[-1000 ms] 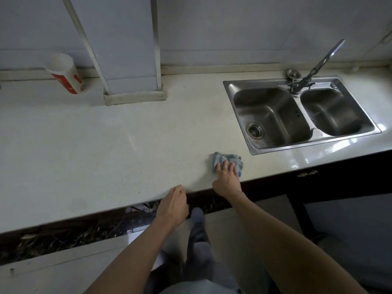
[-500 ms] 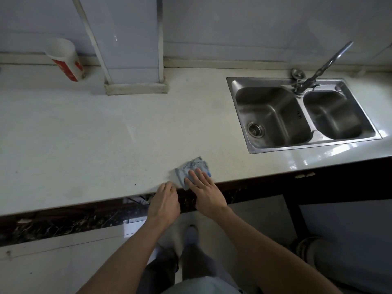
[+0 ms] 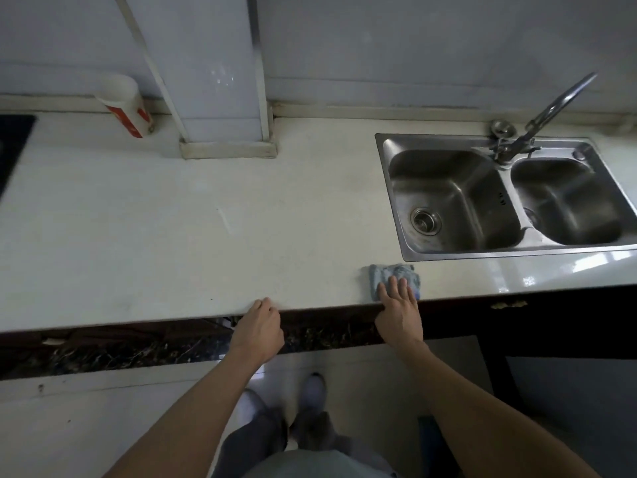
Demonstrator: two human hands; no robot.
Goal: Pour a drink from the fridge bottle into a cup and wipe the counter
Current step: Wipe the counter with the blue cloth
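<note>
Near the front edge of the counter (image 3: 172, 236), just short of the sink (image 3: 482, 252), a small blue-grey cloth (image 3: 393, 274) lies bunched under the right hand (image 3: 400, 315). That hand's fingers (image 3: 391, 288) are straight and spread, pressing down on the cloth's near half without curling round it. The cloth pokes out ahead of the fingertips, away from the body, and its longer side runs left to right along the counter edge. The left hand (image 3: 258, 326) is well apart to the left, fingers loosely bent with their tips on the counter's lip, holding nothing, so the right hand is plainly the one to carry the wipe. The wide bare stretch of counter lies to the left and further back from the cloth, so the next sweep probably goes that way. The sink rim, close behind and to the right, would catch the cloth on a push straight back. A red and white cup (image 3: 124, 105) stands at the back left by the wall, beside a pale pillar (image 3: 220, 98), both well clear. Over the sink leans a tap (image 3: 551, 112). No bottle is in view.
</note>
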